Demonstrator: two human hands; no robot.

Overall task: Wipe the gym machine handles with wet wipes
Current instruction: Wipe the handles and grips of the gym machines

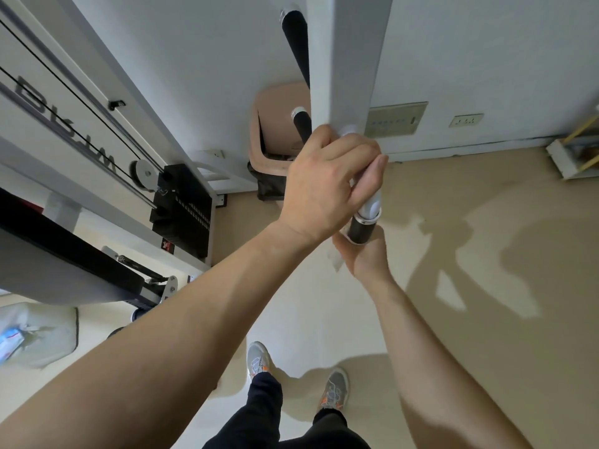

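Observation:
Overhead, the gym machine's white beam [346, 59] carries several black handles. My left hand [327, 186] is closed around the white curved bar just above the nearest black handle [360, 227]. My right hand [366, 257] cups that handle's lower end from below, pressing a white wet wipe [335, 260] against it; most of the wipe is hidden by the hand. Two more black handles [294, 37] [301, 124] stick out further along the beam, untouched.
The black weight stack [184, 209], pulley [144, 173] and cables stand at left. A brown bin [275, 134] sits by the wall under the beam. A white bag [35, 335] lies at lower left, a dustpan [570, 153] at far right. My feet [259, 359] are on beige floor.

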